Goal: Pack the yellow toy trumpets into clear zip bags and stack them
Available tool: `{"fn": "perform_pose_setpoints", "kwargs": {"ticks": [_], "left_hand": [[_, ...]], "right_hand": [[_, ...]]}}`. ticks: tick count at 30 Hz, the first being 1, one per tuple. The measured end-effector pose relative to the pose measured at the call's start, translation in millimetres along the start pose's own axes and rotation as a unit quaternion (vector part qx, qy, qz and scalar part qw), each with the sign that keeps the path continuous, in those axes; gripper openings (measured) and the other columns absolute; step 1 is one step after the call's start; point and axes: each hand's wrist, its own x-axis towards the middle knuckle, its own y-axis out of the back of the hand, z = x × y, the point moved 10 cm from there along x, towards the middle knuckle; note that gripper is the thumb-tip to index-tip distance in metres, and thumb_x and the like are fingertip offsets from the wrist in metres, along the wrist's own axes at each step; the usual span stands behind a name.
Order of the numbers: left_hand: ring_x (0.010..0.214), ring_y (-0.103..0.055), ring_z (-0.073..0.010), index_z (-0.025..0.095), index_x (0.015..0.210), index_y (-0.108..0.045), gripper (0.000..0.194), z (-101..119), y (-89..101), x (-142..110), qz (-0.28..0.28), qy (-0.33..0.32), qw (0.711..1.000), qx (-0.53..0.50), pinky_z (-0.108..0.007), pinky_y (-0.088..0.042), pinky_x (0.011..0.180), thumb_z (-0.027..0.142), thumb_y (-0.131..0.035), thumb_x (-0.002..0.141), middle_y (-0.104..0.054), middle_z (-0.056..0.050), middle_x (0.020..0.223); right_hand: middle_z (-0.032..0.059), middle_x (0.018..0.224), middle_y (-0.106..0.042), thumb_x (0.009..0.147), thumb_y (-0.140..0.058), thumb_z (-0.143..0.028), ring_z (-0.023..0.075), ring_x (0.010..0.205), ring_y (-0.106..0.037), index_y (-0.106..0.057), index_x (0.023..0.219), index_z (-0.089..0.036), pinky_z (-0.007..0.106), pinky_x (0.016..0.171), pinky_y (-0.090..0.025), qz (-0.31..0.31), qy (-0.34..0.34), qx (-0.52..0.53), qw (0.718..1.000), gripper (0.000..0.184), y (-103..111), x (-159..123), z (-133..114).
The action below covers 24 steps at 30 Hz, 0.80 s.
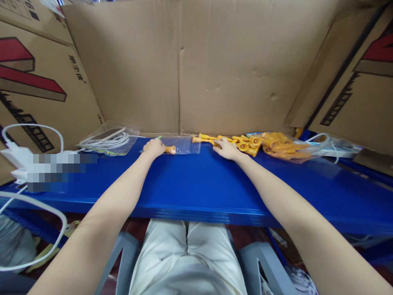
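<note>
On the blue shelf, my left hand point(154, 148) is closed over the left end of a clear plastic bag point(188, 145). A yellow horn-shaped plastic piece point(170, 149) lies in the bag, its near end hidden by my fingers. A bit of green shows just above that hand. My right hand point(226, 148) is at the left part of a loose pile of yellow plastic horns point(244, 146), its fingers bent around the flared end of one. Right of the pile, a clear bag point(284, 147) holds several more horns.
A bagged coil of white cable point(113, 141) sits left of my left hand. Farther left are white plugs and cords point(18, 157). A cardboard panel point(184, 65) closes off the back, with printed cartons point(46, 82) at the sides. The shelf's front edge point(196, 214) crosses above my lap.
</note>
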Motion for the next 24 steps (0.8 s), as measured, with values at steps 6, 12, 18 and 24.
{"fn": "perform_pose_setpoints", "kwargs": {"ticks": [6,12,18,24], "left_hand": [[0.11,-0.062,-0.0318,0.018,0.111,-0.069,0.038,1,0.3,0,-0.003,-0.001,1.0,-0.001,-0.039,-0.05,0.088,0.028,-0.044,0.085,-0.066,-0.015,0.119],[0.109,-0.062,-0.0318,0.018,0.111,-0.07,0.037,2,1.4,-1,0.002,-0.005,1.0,-0.005,-0.039,-0.05,0.087,0.027,-0.045,0.084,-0.066,-0.015,0.118],[0.109,-0.062,-0.0303,0.022,0.109,-0.071,0.035,-1,-1.1,2,0.01,-0.003,1.0,-0.024,-0.037,-0.049,0.09,0.029,-0.051,0.081,-0.068,-0.011,0.116],[0.109,-0.063,-0.0282,0.022,0.107,-0.071,0.035,1,-4.3,5,0.005,-0.019,1.0,-0.015,-0.034,-0.048,0.09,0.033,-0.05,0.082,-0.068,-0.011,0.117]], "right_hand": [[0.0149,0.124,-0.054,0.091,-0.043,-0.034,0.0306,0.105,-0.061,-0.064,0.105,-0.017,0.048,0.092,-0.044,0.012,-0.063,-0.076,0.995,0.03,17,-10,-6],[0.0202,0.125,-0.055,0.08,-0.055,-0.018,0.029,0.111,-0.059,-0.052,0.125,-0.008,0.034,0.088,-0.047,0.003,-0.135,-0.057,0.989,0.046,20,-10,12],[0.0176,0.116,-0.065,0.08,-0.055,-0.016,0.0303,0.111,-0.061,-0.063,0.118,-0.012,0.036,0.087,-0.048,-0.06,-0.155,-0.042,0.985,0.039,18,-15,17],[0.0128,0.115,-0.068,0.082,-0.058,-0.023,0.0255,0.107,-0.063,-0.067,0.118,-0.014,0.032,0.09,-0.047,0.047,-0.057,0.061,0.995,0.038,54,-12,-6]]}}
